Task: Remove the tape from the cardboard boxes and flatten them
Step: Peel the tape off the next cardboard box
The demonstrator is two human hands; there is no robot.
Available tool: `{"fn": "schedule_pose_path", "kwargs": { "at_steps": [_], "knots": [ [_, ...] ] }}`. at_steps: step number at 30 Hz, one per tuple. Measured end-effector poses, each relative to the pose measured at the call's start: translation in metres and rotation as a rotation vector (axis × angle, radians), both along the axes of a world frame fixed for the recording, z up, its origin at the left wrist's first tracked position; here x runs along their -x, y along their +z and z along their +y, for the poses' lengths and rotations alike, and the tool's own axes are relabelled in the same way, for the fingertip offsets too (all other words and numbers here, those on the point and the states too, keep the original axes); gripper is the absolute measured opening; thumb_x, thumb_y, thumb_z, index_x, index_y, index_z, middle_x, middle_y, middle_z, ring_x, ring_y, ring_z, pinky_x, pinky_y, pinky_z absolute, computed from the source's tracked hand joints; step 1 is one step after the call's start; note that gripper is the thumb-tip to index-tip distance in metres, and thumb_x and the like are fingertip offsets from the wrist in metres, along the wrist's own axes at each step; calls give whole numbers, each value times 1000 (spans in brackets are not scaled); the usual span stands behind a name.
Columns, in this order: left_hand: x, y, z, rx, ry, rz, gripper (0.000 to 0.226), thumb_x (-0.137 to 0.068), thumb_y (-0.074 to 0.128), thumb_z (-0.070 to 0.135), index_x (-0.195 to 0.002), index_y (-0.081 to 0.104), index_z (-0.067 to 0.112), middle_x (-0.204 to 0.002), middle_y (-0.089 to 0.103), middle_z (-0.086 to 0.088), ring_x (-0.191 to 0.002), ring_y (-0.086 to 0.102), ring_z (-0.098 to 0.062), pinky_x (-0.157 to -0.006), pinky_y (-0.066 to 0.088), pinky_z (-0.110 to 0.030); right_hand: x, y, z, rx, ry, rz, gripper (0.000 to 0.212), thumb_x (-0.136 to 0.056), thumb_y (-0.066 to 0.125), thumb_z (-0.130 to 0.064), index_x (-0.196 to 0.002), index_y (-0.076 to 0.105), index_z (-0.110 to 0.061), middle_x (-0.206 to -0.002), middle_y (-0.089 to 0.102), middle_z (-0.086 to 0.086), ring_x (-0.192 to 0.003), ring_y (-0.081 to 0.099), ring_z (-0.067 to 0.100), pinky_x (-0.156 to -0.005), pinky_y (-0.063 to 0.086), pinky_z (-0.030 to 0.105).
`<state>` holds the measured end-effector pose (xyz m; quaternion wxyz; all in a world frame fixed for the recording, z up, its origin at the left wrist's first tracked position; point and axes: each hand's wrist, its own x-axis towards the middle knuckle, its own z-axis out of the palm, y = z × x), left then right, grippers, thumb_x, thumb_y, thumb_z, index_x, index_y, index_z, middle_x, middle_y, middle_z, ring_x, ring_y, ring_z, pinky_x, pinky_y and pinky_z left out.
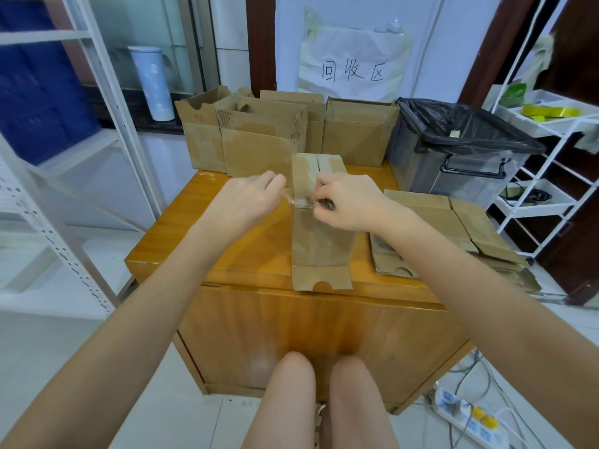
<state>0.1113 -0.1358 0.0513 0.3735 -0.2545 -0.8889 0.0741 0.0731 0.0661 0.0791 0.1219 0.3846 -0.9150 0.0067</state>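
A flattened cardboard box [319, 241] lies lengthwise on the wooden table [246, 251], its near flap hanging over the front edge. My left hand [249, 199] pinches a strip of clear tape [296, 202] that stretches from the box's left edge. My right hand [346, 202] rests on the box with curled fingers, gripping a small dark tool [325, 205] at the tape's other end. Several upright open boxes [262, 140] stand at the table's far edge. A stack of flattened boxes [447, 231] lies at the right.
A clear bin lined with a black bag [460, 147] stands at the back right. White wire shelves [544, 176] are on the right, a white metal rack [64, 176] on the left. A power strip and cables [470, 419] lie on the floor. My knees are below the table.
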Motion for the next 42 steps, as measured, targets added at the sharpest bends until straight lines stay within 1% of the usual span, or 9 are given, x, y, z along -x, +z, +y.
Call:
{"fn": "schedule_pose_path", "kwargs": {
  "at_steps": [4, 10, 13, 16, 23, 26, 31, 35, 42],
  "knots": [
    [1, 16, -8, 58, 7, 73, 26, -92, 48, 23, -84, 58, 1, -65, 57, -10, -47, 54, -24, -40, 23, -24, 0, 0, 0, 22, -7, -32, 32, -94, 44, -31, -105, 70, -15, -98, 52, -2, -84, 51, 15, -60, 36, 28],
    [11, 33, 16, 72, -3, 23, 20, -68, 80, 2, -67, 60, 4, -58, 54, -8, -46, 52, -25, -40, 28, -23, -4, 0, 0, 104, -34, -103, 31, -95, 48, -32, -111, 68, -15, -103, 53, -6, -90, 54, 17, -70, 46, 32],
    [15, 38, 37, -198, -8, -92, 10, -82, 68, 7, -91, 69, 3, -82, 67, -12, -72, 65, -31, -55, 48, -35, -3, -2, 7, 265, -43, -246, 35, -94, 54, -37, -120, 65, -16, -114, 62, -3, -103, 58, 17, -86, 50, 37],
    [16, 41, 52, -588, 53, -394, 41, -84, 63, 9, -125, 60, 13, -112, 66, -2, -101, 62, -19, -88, 51, -36, -2, -4, 11, 397, -49, -295, 33, -90, 62, -36, -114, 66, -13, -109, 65, -1, -101, 59, 16, -87, 50, 35],
    [16, 44, 58, -1083, -36, -652, 21, -82, 67, 3, -101, 68, 12, -97, 68, -3, -95, 64, -15, -89, 52, -30, 1, -10, 7, 548, -106, -321, 33, -83, 70, -39, -107, 64, -18, -102, 65, -9, -97, 61, 9, -87, 53, 34],
    [12, 46, 56, -1042, -93, -692, 16, -79, 74, 6, -94, 70, 12, -93, 69, -3, -89, 64, -10, -81, 51, -21, 2, -11, 6, 620, -108, -360, 44, -79, 73, -40, -117, 60, -21, -98, 64, -12, -96, 62, 9, -87, 54, 37],
    [12, 37, 50, -1123, -61, -735, 4, -82, 74, 12, -83, 71, 9, -80, 69, -8, -71, 62, -13, -67, 55, -23, 6, -11, 12, 637, -66, -376, 7, -81, 72, -35, -85, 70, -29, -86, 64, -14, -90, 61, 11, -83, 52, 46],
    [13, 28, 43, -1190, -68, -788, 10, -88, 67, 10, -90, 70, 0, -77, 69, -12, -64, 65, -8, -59, 54, -19, 7, -10, 10, 643, -65, -383, 4, -84, 70, -34, -83, 67, -36, -83, 63, -19, -90, 61, 9, -85, 52, 42],
    [12, 12, 34, -1086, -230, -784, 20, -91, 63, 8, -110, 67, 8, -101, 69, -5, -89, 66, -5, -75, 52, -15, 10, -14, 9, 638, -92, -410, 12, -87, 68, -29, -97, 71, -24, -92, 63, -13, -97, 62, 13, -90, 51, 41]
  ]
}}
